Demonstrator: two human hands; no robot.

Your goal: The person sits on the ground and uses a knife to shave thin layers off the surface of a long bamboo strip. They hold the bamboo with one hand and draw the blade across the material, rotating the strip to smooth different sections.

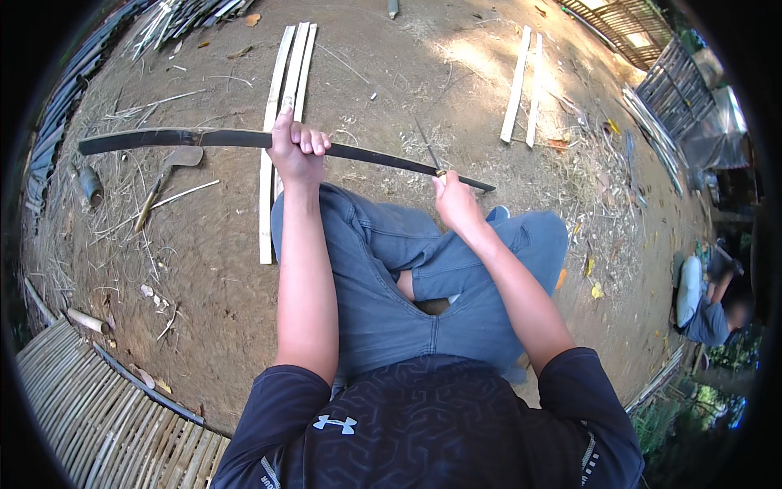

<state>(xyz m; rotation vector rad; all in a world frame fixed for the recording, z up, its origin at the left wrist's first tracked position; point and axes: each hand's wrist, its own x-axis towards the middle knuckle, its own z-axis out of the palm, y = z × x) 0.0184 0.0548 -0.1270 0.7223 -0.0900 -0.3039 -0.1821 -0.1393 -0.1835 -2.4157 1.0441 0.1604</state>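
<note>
A long, dark bamboo strip (366, 156) lies crosswise above my lap, bowed slightly, its left part reaching far past my knee. My left hand (296, 148) is closed around it near the middle, thumb pointing away from me. Near the strip's right end, my right hand (459, 202) grips a knife (428, 143) with a thin, narrow blade pointing away and a yellowish collar at the handle. The blade's base meets or crosses the strip; whether it cuts in cannot be told. Most of the handle is hidden in my fist.
Pale split bamboo slats (266, 187) lie by my left knee, and two more slats (515, 85) lie at the far right. A broad-bladed tool (186, 156) and a short bamboo piece (90, 186) rest on the left. Shavings litter the dirt. Another person (707, 322) sits far right.
</note>
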